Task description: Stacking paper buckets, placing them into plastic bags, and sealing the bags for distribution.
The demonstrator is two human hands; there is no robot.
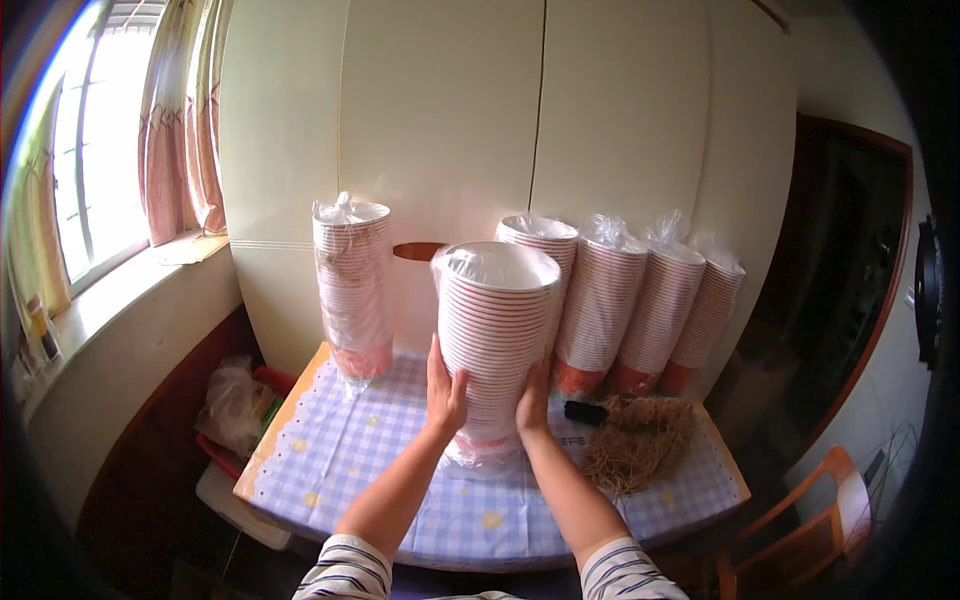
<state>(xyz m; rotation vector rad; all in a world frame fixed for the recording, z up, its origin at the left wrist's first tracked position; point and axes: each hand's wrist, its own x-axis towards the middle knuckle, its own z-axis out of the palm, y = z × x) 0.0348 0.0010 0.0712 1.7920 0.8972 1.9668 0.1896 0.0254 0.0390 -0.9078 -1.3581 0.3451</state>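
Note:
A tall stack of nested white paper cups (497, 330) in clear plastic stands upright before me, near the table's middle. Its rims make a ridged red-and-white side, and the top cup's mouth faces up. My left hand (447, 395) presses against the left side with its thumb forward. From the opposite side my right hand (533, 400) holds the same stack, its fingers partly hidden behind it. Loose plastic gathers at the stack's foot; whether it rests fully on the cloth I cannot tell.
One bagged cup stack (353, 290) stands at the far left of the checked tablecloth (370, 470). Several more stacks (600, 305) line the back right. A brown stringy bundle (640, 445) lies beside a black object (585, 412). A wooden chair (800, 530) stands at right, a red container (275, 380) at left.

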